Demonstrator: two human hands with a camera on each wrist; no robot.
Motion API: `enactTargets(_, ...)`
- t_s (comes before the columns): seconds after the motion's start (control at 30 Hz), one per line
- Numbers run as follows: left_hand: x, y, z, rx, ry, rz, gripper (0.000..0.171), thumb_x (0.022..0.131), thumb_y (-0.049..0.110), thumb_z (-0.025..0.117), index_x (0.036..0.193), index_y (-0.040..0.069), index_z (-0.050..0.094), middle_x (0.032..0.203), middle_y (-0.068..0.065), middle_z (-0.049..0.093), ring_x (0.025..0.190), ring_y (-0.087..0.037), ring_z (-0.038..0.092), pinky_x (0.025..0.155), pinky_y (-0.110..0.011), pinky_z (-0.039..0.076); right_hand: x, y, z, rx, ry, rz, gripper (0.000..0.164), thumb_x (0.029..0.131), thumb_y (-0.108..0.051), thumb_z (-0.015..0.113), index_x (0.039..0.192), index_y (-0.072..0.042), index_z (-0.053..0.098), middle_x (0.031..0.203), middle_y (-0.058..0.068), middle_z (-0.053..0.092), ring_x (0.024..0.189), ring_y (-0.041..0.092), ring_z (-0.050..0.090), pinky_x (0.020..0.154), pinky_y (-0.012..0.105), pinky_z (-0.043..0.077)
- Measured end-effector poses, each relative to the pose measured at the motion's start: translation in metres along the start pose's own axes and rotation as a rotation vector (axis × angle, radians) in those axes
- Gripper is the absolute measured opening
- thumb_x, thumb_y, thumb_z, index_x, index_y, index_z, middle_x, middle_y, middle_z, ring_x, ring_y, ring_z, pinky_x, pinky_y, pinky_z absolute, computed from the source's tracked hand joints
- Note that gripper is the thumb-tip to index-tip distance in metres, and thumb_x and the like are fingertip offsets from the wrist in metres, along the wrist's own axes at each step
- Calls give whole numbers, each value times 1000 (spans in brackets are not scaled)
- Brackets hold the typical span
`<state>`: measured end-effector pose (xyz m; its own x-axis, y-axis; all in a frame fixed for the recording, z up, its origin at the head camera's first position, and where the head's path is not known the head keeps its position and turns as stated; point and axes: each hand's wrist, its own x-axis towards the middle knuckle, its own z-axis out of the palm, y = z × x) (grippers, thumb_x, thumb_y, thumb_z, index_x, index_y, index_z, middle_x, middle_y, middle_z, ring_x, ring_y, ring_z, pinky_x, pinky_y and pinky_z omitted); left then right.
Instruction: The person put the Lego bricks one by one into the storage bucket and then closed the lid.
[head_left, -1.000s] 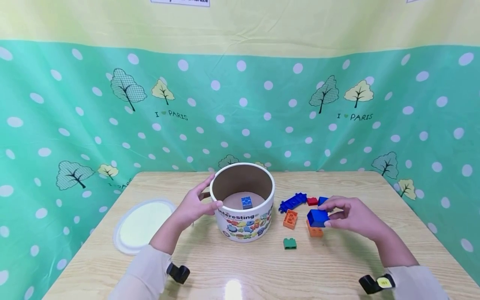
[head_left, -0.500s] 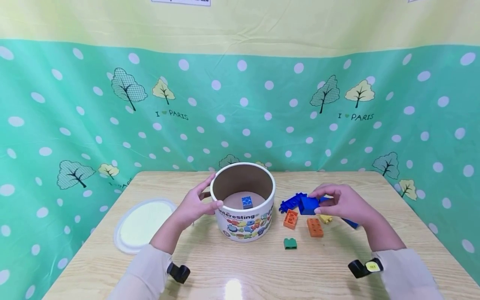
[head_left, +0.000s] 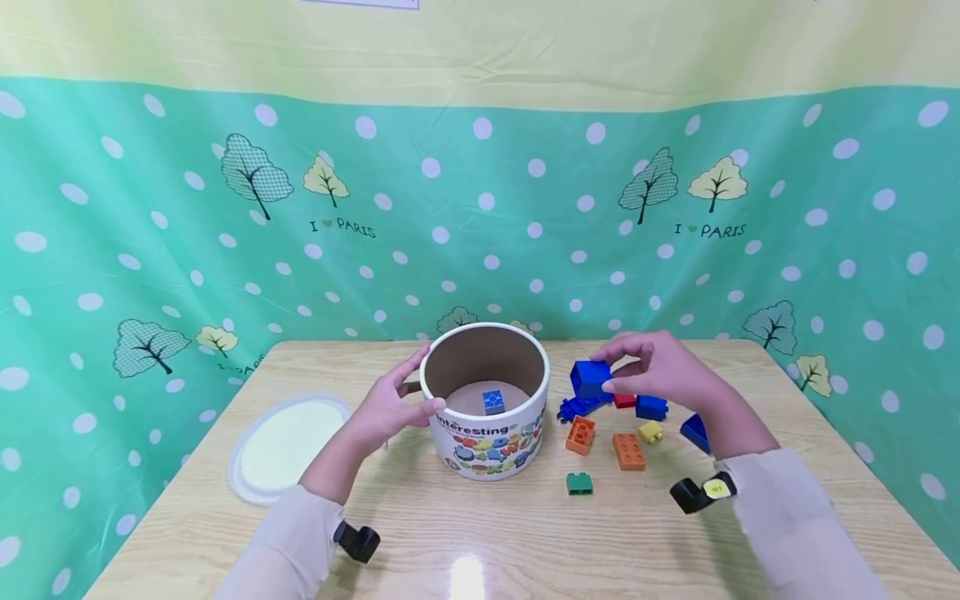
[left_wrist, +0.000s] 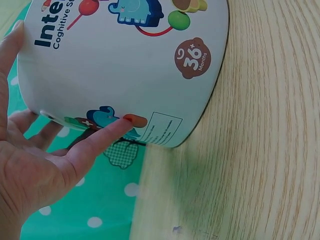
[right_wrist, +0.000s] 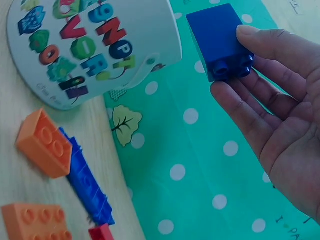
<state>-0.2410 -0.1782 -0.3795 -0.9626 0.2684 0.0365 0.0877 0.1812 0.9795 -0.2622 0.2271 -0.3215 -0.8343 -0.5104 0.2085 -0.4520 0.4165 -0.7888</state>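
In the head view my right hand (head_left: pixel 647 367) pinches a blue building block (head_left: pixel 590 379) between thumb and fingers, held above the table right of the bucket. The right wrist view shows the studs of this blue block (right_wrist: pixel 220 42) facing the palm. My left hand (head_left: pixel 386 411) rests with spread, fairly straight fingers on the left side of a white printed bucket (head_left: pixel 486 454). In the left wrist view one straight finger (left_wrist: pixel 102 145) touches the bucket's wall (left_wrist: pixel 125 70). Inside the bucket, on its floor, lies one blue block (head_left: pixel 492 402).
Right of the bucket lie orange blocks (head_left: pixel 628 451), a green block (head_left: pixel 579 483), a yellow block (head_left: pixel 650 431), a red block (head_left: pixel 624 401), a long blue piece (head_left: pixel 583 407) and other blue blocks (head_left: pixel 651 407). A white lid (head_left: pixel 292 450) lies at left. A dotted curtain (head_left: pixel 480 225) hangs behind.
My right hand has lifted the blue block and moved it left and away from me, toward the bucket, uncovering the yellow, red and blue blocks. My left hand has stayed on the bucket.
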Motion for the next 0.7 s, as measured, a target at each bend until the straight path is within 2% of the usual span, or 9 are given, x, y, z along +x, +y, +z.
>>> enactTargets(0.13, 1, -1, 0, 2, -8, 5, 96, 80, 24, 82, 156, 26, 24, 160, -7, 18, 134, -47, 36, 80, -49, 57, 10, -7, 0, -8, 6, 1, 35, 82, -14, 79, 116, -6, 70, 109, 9, 65, 98, 25, 66, 81, 33, 57)
enactTargets(0.33, 1, -1, 1, -2, -6, 11, 94, 80, 21, 81, 156, 25, 25, 159, -8, 19, 134, -47, 36, 78, -48, 58, 27, -17, 2, -21, 0, 8, 34, 82, -18, 80, 113, -9, 71, 109, 7, 67, 101, 25, 64, 85, 35, 56)
enactTargets(0.7, 1, -3, 0, 9, -6, 12, 93, 81, 23, 81, 155, 28, 26, 158, -7, 22, 134, -45, 37, 80, -50, 57, 55, -33, 9, 60, -21, 39, 35, 81, -15, 81, 113, -6, 71, 112, 11, 66, 98, 27, 66, 84, 38, 57)
